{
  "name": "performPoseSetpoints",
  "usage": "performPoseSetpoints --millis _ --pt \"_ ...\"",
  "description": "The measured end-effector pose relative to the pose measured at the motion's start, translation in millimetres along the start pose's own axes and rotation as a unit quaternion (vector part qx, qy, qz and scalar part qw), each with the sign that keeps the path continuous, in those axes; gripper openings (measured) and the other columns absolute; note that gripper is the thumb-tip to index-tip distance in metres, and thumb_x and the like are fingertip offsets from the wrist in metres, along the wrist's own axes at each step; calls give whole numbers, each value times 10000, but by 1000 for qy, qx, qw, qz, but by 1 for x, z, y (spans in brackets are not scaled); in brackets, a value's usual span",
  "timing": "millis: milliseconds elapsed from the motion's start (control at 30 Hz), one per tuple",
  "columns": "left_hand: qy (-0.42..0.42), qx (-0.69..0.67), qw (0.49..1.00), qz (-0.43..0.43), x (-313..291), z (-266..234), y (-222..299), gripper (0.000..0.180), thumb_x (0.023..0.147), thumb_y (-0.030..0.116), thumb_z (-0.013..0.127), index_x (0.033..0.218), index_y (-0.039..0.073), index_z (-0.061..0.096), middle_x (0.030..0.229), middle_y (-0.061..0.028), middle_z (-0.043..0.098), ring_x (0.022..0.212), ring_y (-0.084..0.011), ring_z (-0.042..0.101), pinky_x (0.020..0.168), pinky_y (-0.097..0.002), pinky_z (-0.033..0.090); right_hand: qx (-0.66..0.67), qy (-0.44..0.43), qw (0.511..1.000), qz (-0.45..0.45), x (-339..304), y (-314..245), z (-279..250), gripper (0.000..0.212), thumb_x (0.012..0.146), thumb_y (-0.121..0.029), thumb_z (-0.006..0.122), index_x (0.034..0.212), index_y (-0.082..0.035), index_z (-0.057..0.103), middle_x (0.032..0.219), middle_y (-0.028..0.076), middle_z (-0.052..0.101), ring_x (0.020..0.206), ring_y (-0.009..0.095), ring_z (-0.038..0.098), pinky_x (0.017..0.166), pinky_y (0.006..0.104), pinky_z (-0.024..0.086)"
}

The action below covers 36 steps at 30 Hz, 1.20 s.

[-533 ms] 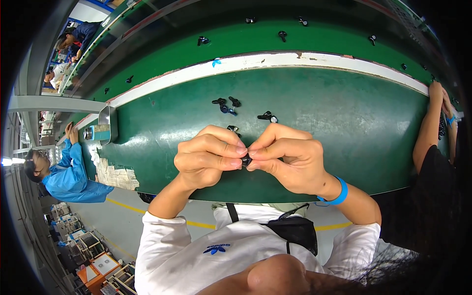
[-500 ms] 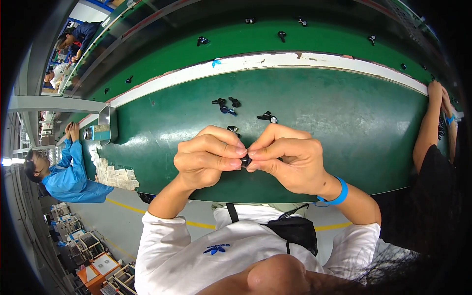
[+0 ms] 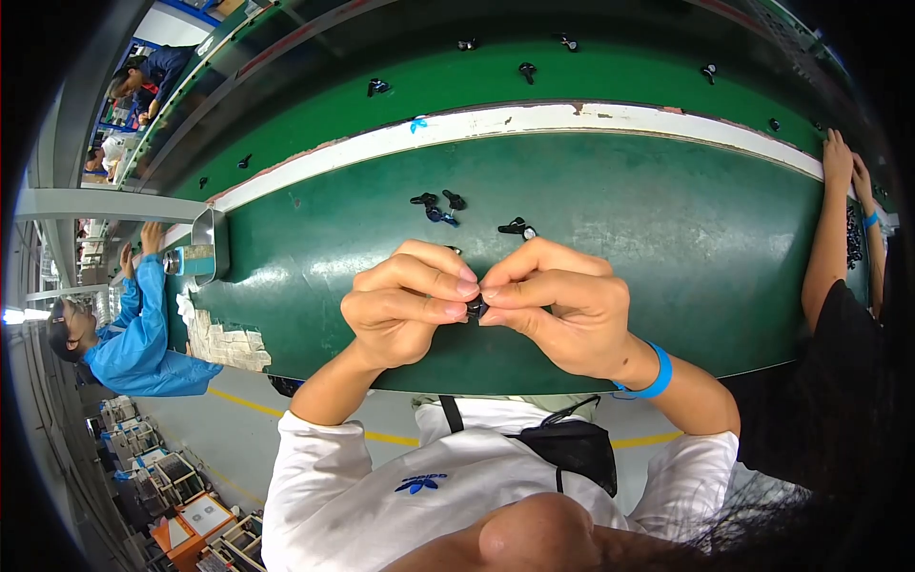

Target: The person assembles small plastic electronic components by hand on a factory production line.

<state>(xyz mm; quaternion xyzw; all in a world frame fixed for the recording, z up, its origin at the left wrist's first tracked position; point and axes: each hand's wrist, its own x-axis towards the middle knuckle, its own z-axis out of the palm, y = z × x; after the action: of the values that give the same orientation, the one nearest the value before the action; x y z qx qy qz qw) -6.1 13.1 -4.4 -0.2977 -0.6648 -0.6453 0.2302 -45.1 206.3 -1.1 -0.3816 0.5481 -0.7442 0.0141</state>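
Note:
My left hand (image 3: 405, 303) and my right hand (image 3: 564, 303) meet above the near part of the green table (image 3: 648, 257). Between their fingertips they pinch one small black earbud (image 3: 476, 308), mostly covered by the fingers. Just beyond the hands lie black earbuds (image 3: 518, 227), one showing a pale round face. Farther off sits a loose cluster of several dark earbuds (image 3: 439, 207). Another small piece (image 3: 455, 250) is partly hidden behind my left hand.
A white ledge (image 3: 562, 116) divides the table from a green conveyor belt (image 3: 629, 71) carrying spaced-out earbuds (image 3: 527, 72). At left stand a metal holder (image 3: 212, 246) and a jar (image 3: 188, 259), with a blue-clad co-worker (image 3: 143, 343) behind. Another person's arms (image 3: 831, 224) reach in at right.
Earbuds on the belt have shifted left. My hands keep their pinch on the earbud with only slight movement. The blue-clad co-worker's hands have moved, and the right-hand person's hands have moved slightly farther.

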Motion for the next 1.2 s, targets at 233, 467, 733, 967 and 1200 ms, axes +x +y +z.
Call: performPoseSetpoints --millis 233,467,733,967,1200 --pt "0 31 999 40 -1 1 -1 178 752 -127 713 837 25 674 915 -128 672 859 -281 657 707 -353 578 7 3 1000 10 -1 0 2 141 779 108 727 902 60 680 906 188 651 759 201 686 636 274 589" --pt "5 53 997 58 -2 1 -1 185 745 -129 710 838 25 667 910 -132 672 856 -283 658 705 -356 578 3 -2 1000 4 -1 -3 1 148 768 112 734 895 62 678 896 185 651 757 200 683 650 283 587" --pt "-16 28 999 41 2 -2 1 177 747 -133 701 830 21 675 910 -129 682 859 -284 660 711 -355 582 -3 0 1000 -14 0 -2 1 148 767 103 742 896 54 686 900 180 657 733 180 666 599 265 547" --pt "-18 39 998 39 0 -3 1 165 735 -131 712 805 16 689 894 -123 683 839 -277 662 700 -360 586 -38 -5 999 -32 -1 -4 1 156 758 77 760 895 49 693 892 175 657 735 191 671 593 259 541" --pt "-64 69 995 42 3 -8 1 158 801 -72 702 859 57 633 879 -107 661 797 -248 635 586 -305 568 -62 -17 996 -55 0 -3 0 130 767 80 749 880 51 691 885 172 652 722 196 672 597 270 552"
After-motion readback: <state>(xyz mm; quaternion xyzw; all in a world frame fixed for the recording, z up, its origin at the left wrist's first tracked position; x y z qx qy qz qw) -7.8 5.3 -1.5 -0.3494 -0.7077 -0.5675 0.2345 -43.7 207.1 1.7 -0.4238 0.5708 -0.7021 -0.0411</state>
